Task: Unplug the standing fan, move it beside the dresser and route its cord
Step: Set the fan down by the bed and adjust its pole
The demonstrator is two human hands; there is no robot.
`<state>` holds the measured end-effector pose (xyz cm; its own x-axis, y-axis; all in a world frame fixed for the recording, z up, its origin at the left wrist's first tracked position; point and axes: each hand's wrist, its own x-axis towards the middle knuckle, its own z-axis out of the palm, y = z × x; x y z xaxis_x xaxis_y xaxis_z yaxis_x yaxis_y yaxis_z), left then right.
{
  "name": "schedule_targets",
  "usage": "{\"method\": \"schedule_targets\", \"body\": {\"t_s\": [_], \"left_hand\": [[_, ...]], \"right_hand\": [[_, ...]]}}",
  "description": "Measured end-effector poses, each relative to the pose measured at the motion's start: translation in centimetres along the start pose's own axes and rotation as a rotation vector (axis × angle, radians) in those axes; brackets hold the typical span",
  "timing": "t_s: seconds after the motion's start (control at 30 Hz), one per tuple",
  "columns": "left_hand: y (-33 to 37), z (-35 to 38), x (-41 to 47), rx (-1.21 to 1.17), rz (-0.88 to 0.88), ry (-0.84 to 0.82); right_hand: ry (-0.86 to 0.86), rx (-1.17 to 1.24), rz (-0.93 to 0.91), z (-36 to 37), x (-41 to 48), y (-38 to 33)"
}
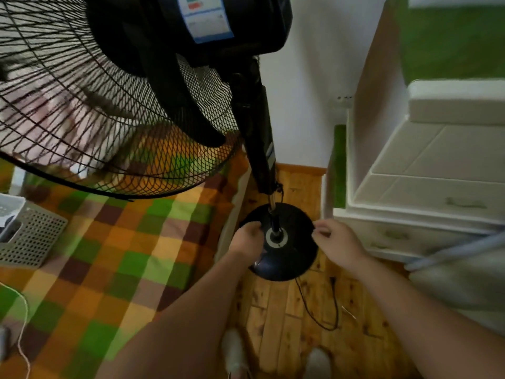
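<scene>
Hands gripped the standing fan's round base [284,258]: left hand [246,239] clamped on its left rim, right hand [337,244] on its right, white dresser [426,192] just right.

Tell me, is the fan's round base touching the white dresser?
Apart. The head view shows a strip of wooden floor between the fan base and the dresser.

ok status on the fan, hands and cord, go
Left hand and right hand on opposite edges of fan base, grip unclear. Fan upright between bed and dresser. Cord loose on floor, plug free.
</scene>
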<state>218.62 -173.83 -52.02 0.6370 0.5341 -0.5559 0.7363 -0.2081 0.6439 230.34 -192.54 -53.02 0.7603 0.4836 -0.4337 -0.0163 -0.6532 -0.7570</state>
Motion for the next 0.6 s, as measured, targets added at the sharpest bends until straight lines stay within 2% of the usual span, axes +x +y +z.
{"method": "schedule_targets", "body": {"t_s": [0.27, 0.4, 0.6], "left_hand": [[-0.1, -5.3, 3.9, -0.138, 0.078, -0.029], [-2.0, -6.9, 5.7, -0.060, 0.177, -0.062], [-1.0, -8.2, 8.6, -0.040, 0.282, -0.089]], "right_hand": [[0.112, -0.002, -0.062, 2.6, 2.9, -6.3], [0.157, -0.013, -0.063, 4.4, 5.6, -9.6], [0.222, 0.040, -0.178, 5.8, 9.2, -13.5]]}}
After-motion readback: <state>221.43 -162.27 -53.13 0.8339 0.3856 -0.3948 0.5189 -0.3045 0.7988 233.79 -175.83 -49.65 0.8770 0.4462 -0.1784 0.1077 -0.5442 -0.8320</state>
